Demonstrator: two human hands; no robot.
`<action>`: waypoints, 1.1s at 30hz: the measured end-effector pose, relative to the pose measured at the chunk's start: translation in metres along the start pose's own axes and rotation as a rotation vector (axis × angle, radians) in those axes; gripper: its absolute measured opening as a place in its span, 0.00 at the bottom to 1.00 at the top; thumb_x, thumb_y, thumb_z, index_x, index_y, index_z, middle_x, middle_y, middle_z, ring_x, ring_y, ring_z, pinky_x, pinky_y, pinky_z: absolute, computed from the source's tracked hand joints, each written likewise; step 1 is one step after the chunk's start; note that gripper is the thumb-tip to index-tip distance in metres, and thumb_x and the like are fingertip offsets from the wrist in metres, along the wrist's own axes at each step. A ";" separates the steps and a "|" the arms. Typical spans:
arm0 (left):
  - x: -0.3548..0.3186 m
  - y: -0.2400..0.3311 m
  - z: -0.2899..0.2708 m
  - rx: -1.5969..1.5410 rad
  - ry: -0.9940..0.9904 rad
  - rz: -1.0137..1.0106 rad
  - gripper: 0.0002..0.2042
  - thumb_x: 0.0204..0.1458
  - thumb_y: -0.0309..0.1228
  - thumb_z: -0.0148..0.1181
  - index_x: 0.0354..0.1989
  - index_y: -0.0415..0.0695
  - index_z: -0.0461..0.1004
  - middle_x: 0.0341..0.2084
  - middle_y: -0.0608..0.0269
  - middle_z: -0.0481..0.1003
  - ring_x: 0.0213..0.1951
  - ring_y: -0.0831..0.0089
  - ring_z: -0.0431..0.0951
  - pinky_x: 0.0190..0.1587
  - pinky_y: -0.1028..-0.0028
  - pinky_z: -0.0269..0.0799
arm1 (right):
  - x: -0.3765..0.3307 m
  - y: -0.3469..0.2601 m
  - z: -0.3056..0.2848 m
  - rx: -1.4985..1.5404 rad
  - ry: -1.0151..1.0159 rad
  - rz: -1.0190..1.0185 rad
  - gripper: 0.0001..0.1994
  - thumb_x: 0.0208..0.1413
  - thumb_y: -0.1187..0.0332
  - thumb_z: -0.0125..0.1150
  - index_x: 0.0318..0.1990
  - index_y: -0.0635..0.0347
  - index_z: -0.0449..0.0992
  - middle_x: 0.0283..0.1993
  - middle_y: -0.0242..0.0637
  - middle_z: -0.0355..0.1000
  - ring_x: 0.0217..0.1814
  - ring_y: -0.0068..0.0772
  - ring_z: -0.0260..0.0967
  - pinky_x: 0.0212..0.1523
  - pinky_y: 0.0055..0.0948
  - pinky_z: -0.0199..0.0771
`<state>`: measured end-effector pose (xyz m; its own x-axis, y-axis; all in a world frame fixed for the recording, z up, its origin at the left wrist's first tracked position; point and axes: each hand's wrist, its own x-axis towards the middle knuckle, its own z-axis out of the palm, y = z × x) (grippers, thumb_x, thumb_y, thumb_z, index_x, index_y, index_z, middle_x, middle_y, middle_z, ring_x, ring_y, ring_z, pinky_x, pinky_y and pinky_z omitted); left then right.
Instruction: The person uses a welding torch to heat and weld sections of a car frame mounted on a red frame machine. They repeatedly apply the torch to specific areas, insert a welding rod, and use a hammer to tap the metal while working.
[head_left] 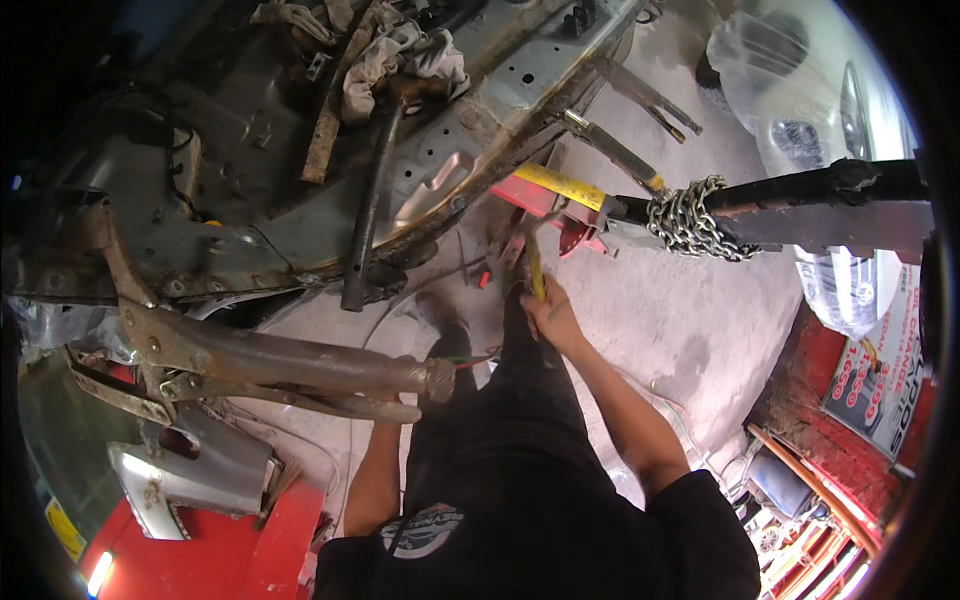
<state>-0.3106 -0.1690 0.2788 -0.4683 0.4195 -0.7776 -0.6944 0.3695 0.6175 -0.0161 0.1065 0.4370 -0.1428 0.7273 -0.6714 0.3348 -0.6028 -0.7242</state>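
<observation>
My right hand [553, 318] is closed around the yellow handle of a hammer [537, 270], its head up beside a red and yellow metal tool [550, 187]. Large, worn locking pliers [290, 360] are clamped at the edge of a bare grey car body [420, 160] on the left. My left forearm [374, 475] runs up behind the pliers' handles, which hide my left hand, so its fingers do not show. A dark metal bar [372, 210] sticks out over the body's lower edge, near me.
A chain [695, 220] wraps a dark beam [825, 205] on the right. Beyond it, plastic sheeting covers a vehicle [800, 80]. Crumpled cloth [395, 70] lies on the body. A cut silver panel [195, 470] rests on a red surface [240, 555] at lower left. Cables trail across the floor.
</observation>
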 end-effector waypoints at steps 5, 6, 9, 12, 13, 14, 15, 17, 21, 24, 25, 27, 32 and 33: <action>0.014 -0.007 0.000 -0.031 0.096 -0.041 0.21 0.65 0.25 0.51 0.66 0.35 0.71 0.46 0.58 0.75 0.53 0.60 0.80 0.55 0.58 0.81 | -0.071 0.093 -0.026 -0.783 -0.141 -0.372 0.16 0.54 0.70 0.63 0.48 0.65 0.69 0.36 0.58 0.75 0.42 0.70 0.73 0.48 0.58 0.75; 0.021 -0.011 -0.005 -0.046 0.090 -0.037 0.21 0.65 0.24 0.51 0.66 0.35 0.71 0.46 0.58 0.75 0.53 0.60 0.80 0.55 0.58 0.81 | -0.084 0.104 -0.024 -0.857 -0.189 -0.336 0.16 0.54 0.70 0.64 0.48 0.65 0.69 0.37 0.58 0.76 0.42 0.70 0.74 0.47 0.58 0.75; 0.030 -0.018 -0.009 0.009 0.043 -0.040 0.22 0.63 0.23 0.51 0.66 0.34 0.72 0.46 0.58 0.75 0.52 0.60 0.81 0.55 0.58 0.82 | -0.110 0.126 -0.020 -1.031 -0.287 -0.331 0.16 0.55 0.69 0.63 0.48 0.63 0.69 0.37 0.58 0.76 0.43 0.69 0.75 0.47 0.60 0.75; 0.019 -0.018 0.005 -0.052 0.097 -0.058 0.22 0.62 0.21 0.51 0.65 0.34 0.72 0.45 0.58 0.75 0.51 0.60 0.81 0.54 0.58 0.82 | -0.121 0.119 -0.028 -1.086 -0.355 -0.341 0.15 0.56 0.69 0.61 0.48 0.62 0.68 0.38 0.59 0.77 0.44 0.68 0.76 0.47 0.59 0.74; 0.019 -0.018 0.011 -0.062 0.123 -0.072 0.22 0.62 0.21 0.51 0.65 0.34 0.72 0.45 0.58 0.75 0.51 0.61 0.82 0.53 0.58 0.82 | -0.120 0.107 -0.034 -1.075 -0.415 -0.197 0.15 0.55 0.69 0.63 0.48 0.62 0.68 0.41 0.59 0.77 0.47 0.68 0.76 0.47 0.58 0.75; 0.025 -0.022 0.007 0.059 0.057 0.017 0.21 0.62 0.22 0.53 0.64 0.34 0.73 0.49 0.56 0.75 0.52 0.60 0.81 0.54 0.58 0.82 | -0.120 0.097 -0.039 -1.048 -0.474 -0.053 0.16 0.55 0.68 0.64 0.48 0.61 0.67 0.43 0.59 0.77 0.49 0.68 0.76 0.47 0.58 0.75; 0.025 -0.021 0.006 0.183 -0.002 0.099 0.20 0.62 0.22 0.55 0.63 0.35 0.74 0.53 0.54 0.75 0.52 0.59 0.81 0.55 0.58 0.82 | -0.126 0.095 -0.046 -0.944 -0.510 0.071 0.16 0.57 0.68 0.63 0.50 0.61 0.68 0.45 0.52 0.79 0.51 0.59 0.77 0.49 0.51 0.76; 0.012 -0.011 0.023 -0.016 0.106 -0.008 0.20 0.64 0.24 0.57 0.63 0.31 0.72 0.59 0.49 0.74 0.55 0.57 0.81 0.57 0.60 0.82 | -0.134 0.112 -0.082 -0.638 -0.586 -0.028 0.17 0.58 0.68 0.62 0.53 0.60 0.68 0.43 0.48 0.78 0.50 0.53 0.78 0.49 0.48 0.76; 0.019 -0.030 0.015 0.261 0.031 0.215 0.21 0.66 0.23 0.53 0.65 0.24 0.68 0.60 0.43 0.72 0.58 0.52 0.80 0.58 0.59 0.82 | -0.121 0.143 -0.122 -0.443 -0.604 -0.042 0.17 0.58 0.67 0.62 0.54 0.61 0.71 0.38 0.44 0.77 0.43 0.47 0.78 0.45 0.47 0.76; 0.007 -0.025 0.074 0.046 0.152 0.110 0.21 0.67 0.22 0.52 0.65 0.23 0.66 0.59 0.41 0.72 0.59 0.51 0.79 0.58 0.59 0.82 | -0.036 0.177 -0.137 -0.465 -0.585 -0.003 0.15 0.57 0.66 0.64 0.48 0.64 0.74 0.41 0.49 0.78 0.47 0.51 0.79 0.47 0.48 0.76; 0.009 -0.033 0.078 0.057 0.167 0.137 0.21 0.67 0.23 0.51 0.66 0.22 0.66 0.59 0.40 0.72 0.59 0.51 0.79 0.57 0.59 0.83 | 0.006 0.210 -0.140 -0.666 -0.555 -0.131 0.14 0.56 0.66 0.64 0.46 0.64 0.74 0.41 0.52 0.78 0.46 0.56 0.79 0.46 0.49 0.77; 0.019 -0.050 0.083 0.053 0.157 0.171 0.21 0.66 0.25 0.54 0.64 0.23 0.68 0.57 0.43 0.73 0.58 0.52 0.80 0.55 0.58 0.83 | 0.097 0.277 -0.132 -0.898 -0.423 -0.195 0.14 0.55 0.65 0.65 0.44 0.65 0.75 0.39 0.57 0.78 0.44 0.63 0.79 0.44 0.52 0.79; 0.066 -0.098 0.087 0.088 0.197 0.289 0.16 0.63 0.26 0.61 0.55 0.28 0.76 0.50 0.51 0.78 0.54 0.58 0.82 0.55 0.60 0.83 | 0.270 0.334 -0.089 -1.042 -0.293 -0.306 0.19 0.55 0.65 0.62 0.54 0.63 0.73 0.37 0.56 0.79 0.40 0.63 0.79 0.43 0.56 0.80; 0.078 -0.107 0.085 0.045 0.200 0.305 0.16 0.63 0.26 0.62 0.55 0.28 0.76 0.49 0.51 0.78 0.53 0.58 0.82 0.55 0.60 0.83 | 0.301 0.345 -0.081 -1.053 -0.266 -0.376 0.21 0.55 0.65 0.62 0.55 0.63 0.72 0.34 0.55 0.79 0.38 0.64 0.79 0.40 0.56 0.80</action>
<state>-0.2266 -0.1053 0.1616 -0.7508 0.3473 -0.5618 -0.4835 0.2904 0.8258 0.1317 0.1439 -0.0027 -0.5493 0.6351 -0.5431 0.8238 0.3026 -0.4793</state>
